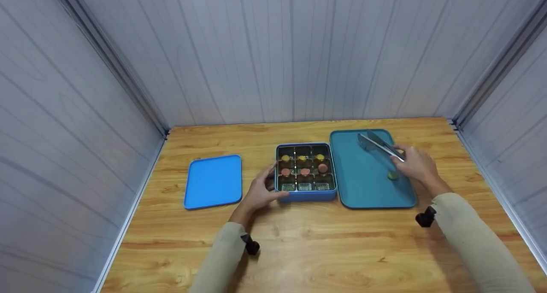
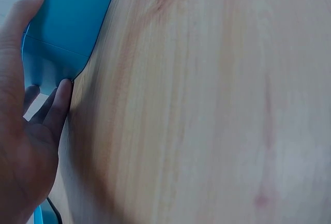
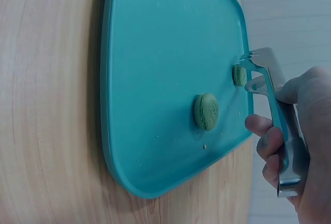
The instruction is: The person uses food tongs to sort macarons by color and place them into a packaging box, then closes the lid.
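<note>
The right wrist view shows a green macaron (image 3: 239, 76) near the edge of the tray (image 1: 363, 186) — the right hand (image 1: 415, 163), clasping tongs (image 3: 294, 158), mostly hides it overhead. The left hand (image 1: 260, 191) braces extended fingers against the blue box (image 1: 307, 196), just beside open tray surface.

Panelled walls (image 1: 273, 58) (three) border a wooden table (image 1: 316, 250).

Wood-grain worktop (image 1: 324, 254) is enclosed on three sides: back wall (image 1: 265, 58) along far edge, left wall (image 1: 55, 147) and right wall (image 1: 510, 130) along side edges. Walls are faced in pale grey, dark-lined panelling. Far corners are framed by grey trim (image 1: 113, 62).
</note>
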